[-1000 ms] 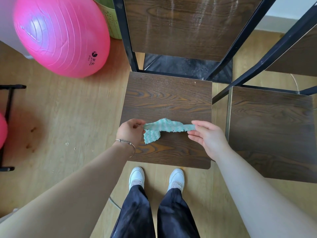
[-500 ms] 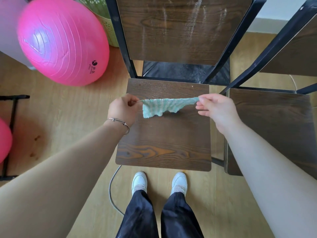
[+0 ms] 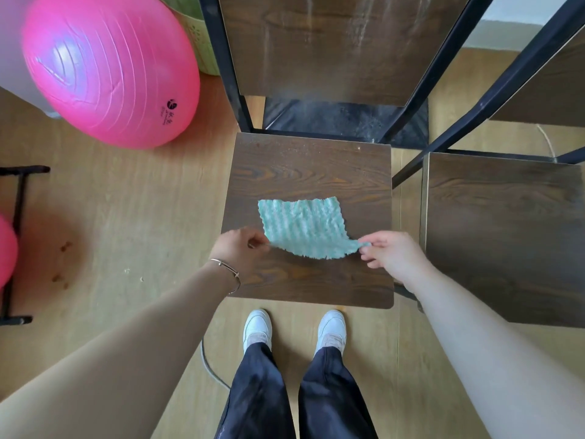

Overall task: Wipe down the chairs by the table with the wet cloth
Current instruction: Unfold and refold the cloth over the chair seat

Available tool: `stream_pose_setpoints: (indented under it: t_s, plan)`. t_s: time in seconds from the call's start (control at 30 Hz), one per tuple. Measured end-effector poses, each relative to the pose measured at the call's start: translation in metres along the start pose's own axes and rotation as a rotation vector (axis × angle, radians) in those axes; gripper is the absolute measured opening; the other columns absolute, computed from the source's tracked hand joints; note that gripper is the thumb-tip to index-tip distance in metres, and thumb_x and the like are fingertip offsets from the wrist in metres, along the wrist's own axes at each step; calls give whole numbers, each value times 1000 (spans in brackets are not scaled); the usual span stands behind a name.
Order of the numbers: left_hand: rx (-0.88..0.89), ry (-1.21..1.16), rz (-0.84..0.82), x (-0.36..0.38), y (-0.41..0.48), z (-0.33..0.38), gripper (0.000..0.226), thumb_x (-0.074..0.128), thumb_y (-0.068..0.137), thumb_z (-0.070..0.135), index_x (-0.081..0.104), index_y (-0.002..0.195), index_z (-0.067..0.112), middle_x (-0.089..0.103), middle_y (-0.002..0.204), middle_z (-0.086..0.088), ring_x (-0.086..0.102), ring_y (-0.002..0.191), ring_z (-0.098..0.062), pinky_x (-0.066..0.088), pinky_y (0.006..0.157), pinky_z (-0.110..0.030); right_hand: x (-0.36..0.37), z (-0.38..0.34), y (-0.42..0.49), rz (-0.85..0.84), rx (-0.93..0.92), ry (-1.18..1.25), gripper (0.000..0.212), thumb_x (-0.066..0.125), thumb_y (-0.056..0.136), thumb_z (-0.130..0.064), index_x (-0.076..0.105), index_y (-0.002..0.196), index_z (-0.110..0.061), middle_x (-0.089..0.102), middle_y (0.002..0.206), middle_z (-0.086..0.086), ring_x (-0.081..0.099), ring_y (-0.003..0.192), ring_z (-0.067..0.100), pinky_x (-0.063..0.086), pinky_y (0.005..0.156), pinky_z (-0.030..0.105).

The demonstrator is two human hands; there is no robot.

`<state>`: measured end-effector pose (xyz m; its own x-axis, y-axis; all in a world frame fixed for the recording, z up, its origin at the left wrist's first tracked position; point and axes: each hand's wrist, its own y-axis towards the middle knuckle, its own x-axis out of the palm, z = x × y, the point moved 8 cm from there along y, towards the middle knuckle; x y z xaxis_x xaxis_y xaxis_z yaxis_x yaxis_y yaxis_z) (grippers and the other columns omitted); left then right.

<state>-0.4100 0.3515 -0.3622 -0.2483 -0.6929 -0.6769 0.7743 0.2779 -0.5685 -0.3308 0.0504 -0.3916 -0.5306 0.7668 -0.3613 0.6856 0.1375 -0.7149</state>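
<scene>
Now both hands pinch the cloth [image 3: 300,228]: left hand [image 3: 239,251], right hand [image 3: 391,253]. Best laid flat on the seat [image 3: 307,172], then wiped edge to edge.

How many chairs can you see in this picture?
2. One chair stands straight ahead, under the green cloth; the second chair stands right of it, partly cut off by the frame. Others may be out of view.
</scene>
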Motion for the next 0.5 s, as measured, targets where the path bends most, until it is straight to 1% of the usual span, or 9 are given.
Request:
stream_pose_setpoints:
  t_s: [0.03, 0.1, 0.17, 0.27, 0.33, 0.4, 0.47, 0.5]
  plan:
    - [-13, 14, -43, 14, -4, -8, 6, 70, 84, 22, 72, 89, 20, 66, 82, 8, 62, 84, -15, 39, 68, -23, 7, 15, 0, -15, 32, -15, 18, 65, 91, -4, 73, 105, -12, 73, 96, 9, 72, 82, 15, 60, 70, 27]
    - [-32, 28, -101, 36, -11, -22, 2, 69, 83, 22, 70, 84, 23, 66, 81, 9, 63, 84, -16, 40, 68, -23, 16, 35, -2, -21, 72, -36, 17, 66, 91, -7, 72, 106, -11, 73, 93, 7, 71, 80, 16, 59, 68, 28]
    - [-54, 26, -120, 46, -16, -30, 7, 68, 84, 24, 67, 81, 29, 64, 80, 13, 60, 81, -12, 38, 65, -19, 18, 42, -4, -7, 73, -63, 15, 67, 91, -13, 73, 105, -14, 73, 91, 3, 69, 76, 15, 57, 62, 27]
    - [-68, 5, -106, 44, -14, -35, 3, 68, 85, 25, 69, 86, 27, 64, 82, 12, 59, 82, -11, 37, 66, -20, 16, 35, -2, 23, 46, -83, 10, 68, 90, -21, 74, 98, -22, 71, 89, -2, 63, 70, 12, 48, 55, 26]
    - [-62, 15, -82, 35, -7, -32, 5, 68, 86, 25, 71, 89, 22, 66, 86, 8, 59, 84, -13, 37, 68, -22, 13, 20, 3, 49, 14, -86, 7, 70, 89, -24, 74, 95, -24, 69, 85, -6, 59, 69, 10, 44, 57, 25]
    - [-72, 6, -48, 23, 4, -28, 6, 69, 85, 25, 70, 89, 20, 67, 88, 5, 60, 83, -17, 41, 69, -25, 10, 1, 12, 75, -26, -93, 8, 70, 90, -25, 73, 96, -22, 66, 83, -9, 57, 69, 6, 43, 62, 23]
    - [-90, -19, -9, 10, 18, -24, 5, 69, 86, 26, 67, 87, 21, 65, 84, 4, 58, 79, -18, 45, 69, -27, 8, -18, 25, 105, -54, -136, 13, 68, 91, -29, 73, 100, -20, 67, 86, -9, 57, 71, 5, 46, 66, 27]
    - [-93, -20, 17, 3, 25, -23, 6, 69, 86, 27, 67, 89, 22, 63, 84, 5, 57, 79, -17, 43, 69, -26, 7, -26, 33, 121, -59, -154, 17, 67, 91, -31, 73, 102, -20, 67, 89, -9, 59, 76, 7, 50, 70, 31]
